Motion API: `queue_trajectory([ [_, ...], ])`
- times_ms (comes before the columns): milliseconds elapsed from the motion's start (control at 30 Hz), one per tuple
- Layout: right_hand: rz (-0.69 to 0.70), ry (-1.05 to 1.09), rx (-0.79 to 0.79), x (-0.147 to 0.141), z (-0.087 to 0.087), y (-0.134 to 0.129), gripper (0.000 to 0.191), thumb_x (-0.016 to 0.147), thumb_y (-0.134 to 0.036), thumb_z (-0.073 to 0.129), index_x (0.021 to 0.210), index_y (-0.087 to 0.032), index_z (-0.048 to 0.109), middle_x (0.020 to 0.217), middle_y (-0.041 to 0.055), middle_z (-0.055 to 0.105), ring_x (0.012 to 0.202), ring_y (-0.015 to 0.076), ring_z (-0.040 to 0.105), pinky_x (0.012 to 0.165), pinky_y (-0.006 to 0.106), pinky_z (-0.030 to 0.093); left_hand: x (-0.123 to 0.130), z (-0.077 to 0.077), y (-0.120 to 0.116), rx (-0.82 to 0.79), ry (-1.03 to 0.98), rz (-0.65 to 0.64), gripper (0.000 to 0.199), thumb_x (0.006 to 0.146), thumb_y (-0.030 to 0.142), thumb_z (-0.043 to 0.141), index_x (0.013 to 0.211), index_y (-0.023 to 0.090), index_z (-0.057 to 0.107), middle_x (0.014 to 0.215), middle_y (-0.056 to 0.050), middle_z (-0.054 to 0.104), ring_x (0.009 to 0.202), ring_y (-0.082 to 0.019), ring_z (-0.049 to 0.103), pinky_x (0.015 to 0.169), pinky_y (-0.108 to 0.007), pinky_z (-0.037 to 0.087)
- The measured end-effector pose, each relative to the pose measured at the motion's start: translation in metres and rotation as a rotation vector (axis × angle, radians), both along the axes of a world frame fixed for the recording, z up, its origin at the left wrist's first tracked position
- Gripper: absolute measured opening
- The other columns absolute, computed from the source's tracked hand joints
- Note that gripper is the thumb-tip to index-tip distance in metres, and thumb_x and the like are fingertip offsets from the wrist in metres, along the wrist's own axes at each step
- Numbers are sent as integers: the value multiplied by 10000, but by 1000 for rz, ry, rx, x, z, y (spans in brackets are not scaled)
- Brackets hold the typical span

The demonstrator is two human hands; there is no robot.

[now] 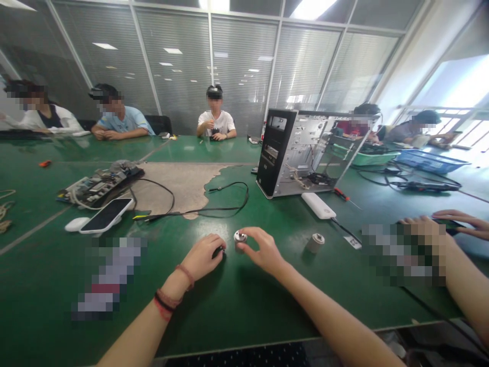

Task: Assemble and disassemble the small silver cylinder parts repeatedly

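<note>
Small silver metal cylinder (240, 237) is pinched upright between the fingertips of the right hand (263, 250), just above the green tabletop (237, 311), at lower centre of the frame. Left hand (202, 257) is curled, fingers closed around a small dark object (219, 251) just beside the cylinder; its exact shape is hidden by the fingers. Red string bracelets and a black band are seen on the left wrist. Short beige-and-silver cylinder (315, 243) stands on the table to the right of the right hand, apart from it. White rounded power bank (318, 205) lies above that, with a red-handled screwdriver (342, 194) just beside it. Open grey metal computer case (301, 153) stands upright at centre right. Long black cable (191, 204) is looped across the table at centre, and a tan worn patch (171, 186) is seen behind it. Bare circuit-board assembly (101, 186) and a black-screened white phone (107, 215) are placed at centre left. Two pixelated blurred patches (110, 278) cover items on the table, one at lower left and one at right (405, 255). Another person's hand (456, 221) is seen at the right edge, separate from the two hands at centre. Seated person in a white T-shirt (216, 117) is seen across the table.
</note>
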State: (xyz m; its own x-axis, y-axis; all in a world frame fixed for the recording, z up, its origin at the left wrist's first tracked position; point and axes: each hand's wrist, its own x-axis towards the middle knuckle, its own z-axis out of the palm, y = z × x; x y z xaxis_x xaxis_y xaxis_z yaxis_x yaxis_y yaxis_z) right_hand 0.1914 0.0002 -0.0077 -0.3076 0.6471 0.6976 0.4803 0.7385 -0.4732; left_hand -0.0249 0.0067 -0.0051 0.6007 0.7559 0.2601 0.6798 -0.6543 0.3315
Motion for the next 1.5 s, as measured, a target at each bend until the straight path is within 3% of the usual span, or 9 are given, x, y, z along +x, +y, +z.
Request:
queue_trajectory([
  [100,93,-4,-151,-12,-21,-11,258,820,-323,609,1051,-216,570,941,51,684,847,174,636,778,287,490,1,1,-1,-21,-37,-4,134,827,130,466,883,189,572,894,-42,590,864,-189,545,774,-289,442],
  [167,151,-12,-217,-14,-26,-16,263,815,-332,612,1044,-209,573,941,47,680,842,164,635,778,268,485,3,2,-2,-43,-66,-15,135,834,136,463,884,189,576,890,-41,589,863,-186,546,771,-284,443],
  [433,245,-123,-307,-9,-11,-17,279,855,-342,547,1114,-237,557,1003,66,652,883,194,612,794,297,452,7,2,-4,-93,-86,-40,120,834,147,471,865,186,581,877,-44,591,855,-189,548,762,-284,447],
  [600,257,-167,-315,-5,-13,-16,378,808,-367,608,1163,-259,534,1012,62,648,832,198,610,782,316,451,9,0,-4,-79,-56,-44,121,818,127,476,851,185,577,872,-41,584,850,-188,540,758,-281,445],
  [700,262,-43,-443,-5,-17,-16,379,813,-326,602,1172,-255,506,1011,47,633,797,170,611,762,293,464,11,-1,-4,-81,-36,-53,126,813,125,483,872,182,578,877,-43,587,854,-191,541,766,-285,445],
  [867,226,249,-658,-8,-24,-12,320,799,-317,617,1091,-241,509,786,-19,605,668,131,572,654,255,449,12,1,-5,-95,-29,-47,128,827,127,463,870,176,574,873,-46,587,844,-188,547,765,-286,445],
  [1033,339,629,-949,-14,-27,-9,333,749,-378,674,990,-226,501,666,-52,564,586,109,544,575,227,436,13,2,-6,-98,-48,-52,107,830,139,466,850,178,564,865,-46,583,837,-190,545,743,-283,445],
  [1267,473,1088,-1313,-17,-23,-12,329,763,-360,674,999,-235,481,765,-21,656,645,115,638,626,245,500,13,0,-7,-101,-73,-60,106,812,134,473,856,183,556,862,-44,587,828,-187,546,740,-283,444],
  [1500,477,1222,-1534,-15,-26,-9,263,857,-364,572,939,-114,564,791,67,700,672,114,676,679,222,516,13,0,-6,-98,-59,-56,116,819,145,463,868,181,561,856,-44,585,824,-185,546,735,-282,450],
])
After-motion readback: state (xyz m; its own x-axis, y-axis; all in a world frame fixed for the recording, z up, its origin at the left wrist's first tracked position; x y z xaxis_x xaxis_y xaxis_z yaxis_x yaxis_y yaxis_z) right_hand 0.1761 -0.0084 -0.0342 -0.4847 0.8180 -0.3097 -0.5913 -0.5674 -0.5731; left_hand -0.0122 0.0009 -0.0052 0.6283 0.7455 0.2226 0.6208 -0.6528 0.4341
